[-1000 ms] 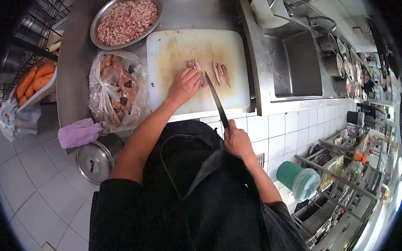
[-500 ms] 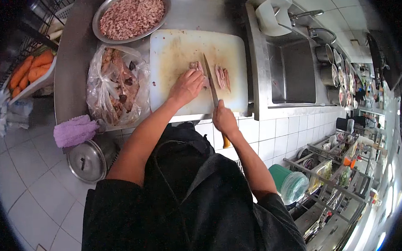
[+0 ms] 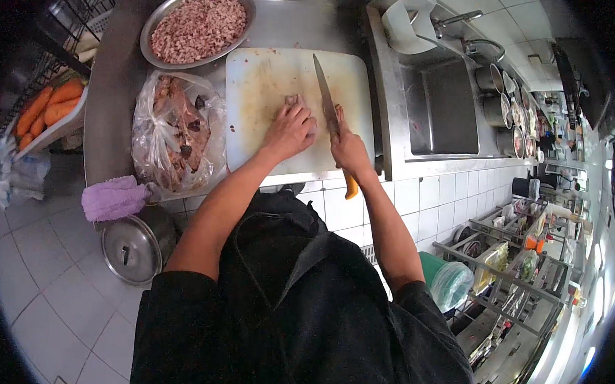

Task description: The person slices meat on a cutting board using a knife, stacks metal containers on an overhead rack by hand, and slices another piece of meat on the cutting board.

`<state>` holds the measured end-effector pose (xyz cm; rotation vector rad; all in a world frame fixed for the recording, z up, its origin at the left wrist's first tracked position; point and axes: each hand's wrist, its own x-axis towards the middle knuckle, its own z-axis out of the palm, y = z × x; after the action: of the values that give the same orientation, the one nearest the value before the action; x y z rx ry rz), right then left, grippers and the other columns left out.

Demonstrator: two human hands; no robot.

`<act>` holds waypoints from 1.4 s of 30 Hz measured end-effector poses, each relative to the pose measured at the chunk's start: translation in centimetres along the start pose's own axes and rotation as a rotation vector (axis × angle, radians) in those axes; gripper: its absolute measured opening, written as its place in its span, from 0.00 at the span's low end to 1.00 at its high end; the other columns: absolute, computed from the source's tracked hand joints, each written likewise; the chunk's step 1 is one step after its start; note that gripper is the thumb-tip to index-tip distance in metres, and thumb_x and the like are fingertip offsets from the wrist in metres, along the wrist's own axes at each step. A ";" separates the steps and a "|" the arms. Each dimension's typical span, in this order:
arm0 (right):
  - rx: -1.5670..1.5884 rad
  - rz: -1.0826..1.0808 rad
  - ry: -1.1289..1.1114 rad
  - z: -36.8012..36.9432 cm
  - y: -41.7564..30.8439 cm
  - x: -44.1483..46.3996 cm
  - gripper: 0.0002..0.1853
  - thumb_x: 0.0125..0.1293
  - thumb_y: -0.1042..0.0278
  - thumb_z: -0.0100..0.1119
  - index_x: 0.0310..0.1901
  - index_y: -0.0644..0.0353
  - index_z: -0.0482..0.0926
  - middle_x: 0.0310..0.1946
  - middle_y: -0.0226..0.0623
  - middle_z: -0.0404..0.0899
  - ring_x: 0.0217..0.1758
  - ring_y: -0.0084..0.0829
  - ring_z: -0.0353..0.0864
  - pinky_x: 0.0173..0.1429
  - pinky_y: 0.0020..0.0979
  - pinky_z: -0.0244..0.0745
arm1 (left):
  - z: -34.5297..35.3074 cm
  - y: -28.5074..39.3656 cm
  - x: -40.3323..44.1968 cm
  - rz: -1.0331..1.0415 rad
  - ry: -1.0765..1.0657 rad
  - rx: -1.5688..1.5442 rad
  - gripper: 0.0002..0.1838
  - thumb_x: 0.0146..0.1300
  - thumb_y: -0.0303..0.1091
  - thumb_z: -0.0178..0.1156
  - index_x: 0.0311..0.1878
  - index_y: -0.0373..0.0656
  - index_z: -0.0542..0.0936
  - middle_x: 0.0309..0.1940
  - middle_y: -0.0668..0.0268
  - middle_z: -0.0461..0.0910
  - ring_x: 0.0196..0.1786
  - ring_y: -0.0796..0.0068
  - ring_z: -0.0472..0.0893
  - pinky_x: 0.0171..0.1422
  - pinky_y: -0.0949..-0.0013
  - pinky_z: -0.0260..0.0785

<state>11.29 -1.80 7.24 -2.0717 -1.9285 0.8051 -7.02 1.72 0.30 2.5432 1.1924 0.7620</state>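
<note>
My left hand (image 3: 290,132) is closed over a piece of meat (image 3: 292,99) on the white cutting board (image 3: 254,77), its fingers curled and hiding most of the piece. In my right hand (image 3: 350,152) is a long knife (image 3: 324,85); its yellow handle end sticks out below the fist. The blade points away from me, to the right of the meat and apart from my left fingers. Cut meat strips (image 3: 340,114) show just beside the blade at my right fingers, mostly covered; whether the fingers touch them I cannot tell.
A metal bowl (image 3: 145,41) of diced meat stands at the back left. Below it lies a plastic bag (image 3: 144,141) of meat pieces, near a purple towel (image 3: 115,198) at the counter edge. A sink (image 3: 441,110) is at the right, a crate of carrots (image 3: 43,111) far left.
My right hand has moved forward and slightly right with the knife, whose blade now passes beside the cut strips and hides most of them. My left hand stays on the meat.
</note>
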 end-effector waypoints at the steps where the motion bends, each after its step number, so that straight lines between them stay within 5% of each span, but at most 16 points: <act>1: -0.013 0.014 -0.009 -0.2 0.0 -0.3 0.19 0.71 0.65 0.49 0.60 0.63 0.66 0.44 0.70 0.81 0.41 0.68 0.82 0.50 0.59 0.78 | 0.4 -0.2 -0.1 0.039 -0.003 -0.023 0.21 0.56 0.37 0.69 0.53 0.43 0.80 0.54 0.60 0.76 0.65 0.59 0.72 0.68 0.55 0.64; 6: -0.088 -0.033 0.050 0.4 -0.6 -4.1 0.10 0.72 0.66 0.49 0.47 0.64 0.66 0.26 0.67 0.80 0.34 0.69 0.81 0.42 0.62 0.76 | -0.8 -1.1 -0.8 0.103 0.158 -0.253 0.14 0.56 0.33 0.67 0.44 0.39 0.82 0.52 0.59 0.78 0.59 0.56 0.76 0.64 0.55 0.69; 29: -0.037 0.148 -0.105 3.7 -2.6 -9.3 0.09 0.71 0.70 0.46 0.45 0.68 0.65 0.25 0.64 0.80 0.33 0.65 0.83 0.39 0.60 0.78 | 1.5 -3.8 2.2 -0.025 0.220 -0.224 0.07 0.61 0.27 0.62 0.40 0.35 0.83 0.48 0.57 0.82 0.56 0.55 0.79 0.64 0.57 0.72; 42: 0.011 0.067 -0.047 5.3 -1.9 0.5 0.14 0.67 0.68 0.51 0.48 0.68 0.66 0.32 0.70 0.81 0.40 0.68 0.82 0.47 0.59 0.78 | 1.9 -4.2 2.0 -0.029 0.215 -0.252 0.09 0.61 0.25 0.64 0.43 0.33 0.83 0.49 0.54 0.82 0.59 0.52 0.79 0.64 0.56 0.73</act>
<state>6.95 -2.24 3.66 -2.1393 -1.8824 0.8840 -7.60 6.00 -2.30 2.2795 1.1109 1.1244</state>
